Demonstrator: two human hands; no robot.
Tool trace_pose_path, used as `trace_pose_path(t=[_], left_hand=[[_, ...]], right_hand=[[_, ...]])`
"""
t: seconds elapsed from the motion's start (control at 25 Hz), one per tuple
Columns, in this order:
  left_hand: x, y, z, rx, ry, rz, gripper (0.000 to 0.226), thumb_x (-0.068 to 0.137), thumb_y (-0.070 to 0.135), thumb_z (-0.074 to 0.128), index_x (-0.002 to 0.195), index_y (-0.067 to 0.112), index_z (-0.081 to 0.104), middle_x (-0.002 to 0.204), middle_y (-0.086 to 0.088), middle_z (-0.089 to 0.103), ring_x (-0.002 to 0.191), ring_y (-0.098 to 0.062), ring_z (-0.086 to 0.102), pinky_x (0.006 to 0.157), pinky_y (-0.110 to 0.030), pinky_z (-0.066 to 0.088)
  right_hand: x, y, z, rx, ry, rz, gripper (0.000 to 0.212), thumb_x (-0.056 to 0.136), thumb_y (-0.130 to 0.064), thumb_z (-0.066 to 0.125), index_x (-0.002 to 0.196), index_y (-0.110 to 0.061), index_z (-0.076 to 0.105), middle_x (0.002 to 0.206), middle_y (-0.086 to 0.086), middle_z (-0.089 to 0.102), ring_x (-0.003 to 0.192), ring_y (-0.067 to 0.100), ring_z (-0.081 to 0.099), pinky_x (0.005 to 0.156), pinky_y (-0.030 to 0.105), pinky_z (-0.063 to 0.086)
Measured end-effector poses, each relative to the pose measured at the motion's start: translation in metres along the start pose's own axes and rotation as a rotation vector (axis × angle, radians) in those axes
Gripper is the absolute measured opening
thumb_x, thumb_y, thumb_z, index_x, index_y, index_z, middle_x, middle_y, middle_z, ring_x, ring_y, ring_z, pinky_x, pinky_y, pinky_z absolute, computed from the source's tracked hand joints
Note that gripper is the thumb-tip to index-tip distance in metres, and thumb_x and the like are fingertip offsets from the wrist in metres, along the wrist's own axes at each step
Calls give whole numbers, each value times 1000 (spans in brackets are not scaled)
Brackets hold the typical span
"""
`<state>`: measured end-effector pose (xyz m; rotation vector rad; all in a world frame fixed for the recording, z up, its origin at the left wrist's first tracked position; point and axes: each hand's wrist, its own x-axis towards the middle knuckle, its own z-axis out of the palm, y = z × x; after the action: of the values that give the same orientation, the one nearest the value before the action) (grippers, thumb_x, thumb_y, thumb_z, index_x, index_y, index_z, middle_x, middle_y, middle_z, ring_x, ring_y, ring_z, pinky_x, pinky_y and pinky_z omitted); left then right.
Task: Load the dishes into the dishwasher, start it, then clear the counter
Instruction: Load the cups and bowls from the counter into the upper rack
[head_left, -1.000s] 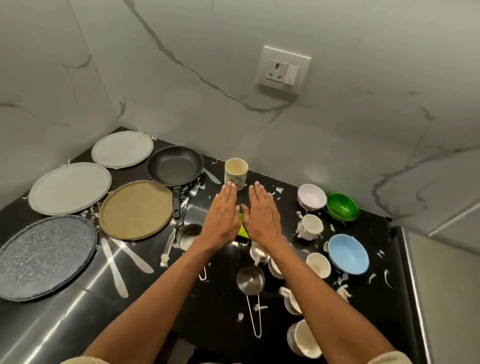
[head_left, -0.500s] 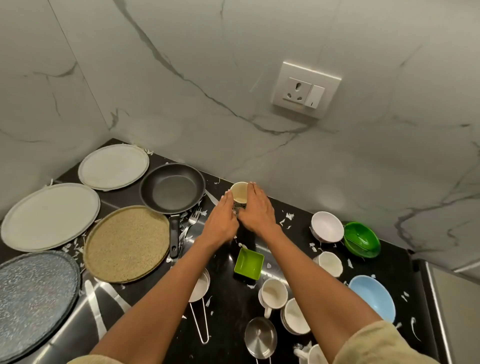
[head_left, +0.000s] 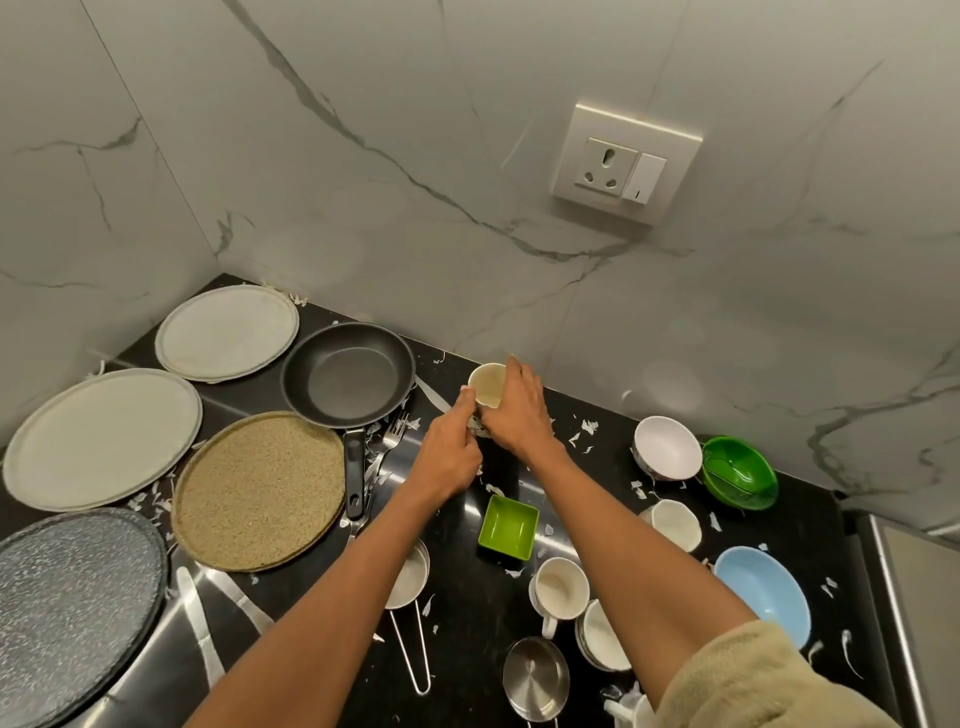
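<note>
A cream patterned cup (head_left: 485, 382) stands near the back wall on the black counter (head_left: 467, 613). My left hand (head_left: 451, 447) grips its left side and my right hand (head_left: 519, 410) wraps over its right side and rim. To the left lie a black frying pan (head_left: 347, 375), a tan plate (head_left: 258, 489), two pale grey plates (head_left: 227, 332) (head_left: 101, 437) and a speckled dark plate (head_left: 72, 613). A green square dish (head_left: 508, 527), white cups (head_left: 560, 587), a white bowl (head_left: 667, 447), a green bowl (head_left: 738, 473) and a blue bowl (head_left: 763, 592) sit to the right.
Forks (head_left: 387, 441) and knives (head_left: 200, 629) lie between the plates and the pan. Two small steel long-handled pans (head_left: 535, 678) (head_left: 410, 577) sit near the front. White scraps litter the counter. A wall socket (head_left: 626, 163) is above. A steel edge (head_left: 904, 623) bounds the right side.
Both hands went from hovering flat in front of the cup to closing around it. My view shifted closer, toward the wall.
</note>
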<state>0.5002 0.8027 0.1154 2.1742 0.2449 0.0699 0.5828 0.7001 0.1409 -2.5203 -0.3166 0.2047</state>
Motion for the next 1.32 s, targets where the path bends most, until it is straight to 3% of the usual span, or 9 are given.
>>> trace_pose_path(t=[0.16, 0.28, 0.4, 0.56, 0.68, 0.88, 1.0, 1.16, 1.32], left_hand=[[-14, -1, 4, -70, 23, 76, 75, 85, -14, 45, 153, 16, 35, 149, -7, 48, 136, -18, 46, 111, -19, 33], [-29, 7, 9, -168, 34, 140, 77, 85, -15, 48, 151, 22, 39, 140, 10, 51, 130, -5, 50, 110, -19, 38], [-43, 18, 19, -185, 47, 137, 66, 89, -8, 58, 149, 18, 44, 143, 1, 54, 130, -13, 52, 110, -27, 43], [-62, 30, 35, -271, 49, 120, 53, 94, 5, 63, 143, 18, 52, 140, -5, 58, 126, -18, 56, 104, -38, 51], [-80, 44, 50, -361, -21, 77, 50, 96, 11, 62, 144, 20, 51, 137, -5, 60, 121, -17, 60, 97, -37, 56], [-125, 94, 81, -700, -194, 33, 39, 99, 10, 57, 138, 11, 55, 119, 1, 69, 110, -16, 66, 86, -33, 58], [-156, 130, 103, -890, -304, -42, 37, 97, 13, 56, 134, 11, 55, 117, -4, 69, 107, -21, 69, 81, -36, 60], [-197, 165, 130, -868, -408, -71, 43, 93, 14, 61, 135, 4, 54, 123, -17, 66, 110, -32, 67, 80, -40, 60], [-260, 197, 163, -745, -401, -31, 40, 88, 10, 70, 127, 9, 61, 110, -11, 74, 102, -28, 71, 80, -38, 60]], right_hand=[[-21, 15, -10, 120, 83, 55, 100, 72, -45, 81, 151, -9, 32, 144, 12, 48, 137, 33, 40, 108, 43, 38], [-47, 24, -23, 208, 177, 105, 96, 68, -50, 85, 145, -13, 42, 133, 7, 59, 131, 29, 45, 102, 39, 39], [-78, 37, -36, 319, 271, 170, 92, 65, -50, 88, 141, -17, 49, 124, 2, 65, 124, 25, 50, 98, 34, 37], [-120, 65, -58, 521, 389, 258, 94, 56, -48, 93, 136, -16, 54, 118, 3, 71, 106, 16, 66, 96, 40, 54], [-158, 87, -82, 749, 437, 307, 88, 58, -32, 97, 134, -13, 56, 117, 7, 71, 100, 14, 70, 84, 30, 60], [-223, 121, -117, 1180, 488, 428, 87, 50, -24, 92, 129, -11, 58, 111, 9, 74, 96, 21, 74, 86, 44, 60], [-272, 142, -136, 1290, 526, 433, 81, 55, -18, 88, 129, -8, 58, 112, 11, 74, 95, 22, 74, 79, 38, 60], [-339, 175, -152, 1383, 519, 430, 70, 63, -18, 82, 128, -6, 59, 109, 14, 74, 102, 34, 72, 78, 38, 60], [-413, 221, -168, 1370, 454, 337, 65, 71, -14, 75, 132, -6, 55, 114, 16, 72, 104, 30, 70, 83, 36, 58]])
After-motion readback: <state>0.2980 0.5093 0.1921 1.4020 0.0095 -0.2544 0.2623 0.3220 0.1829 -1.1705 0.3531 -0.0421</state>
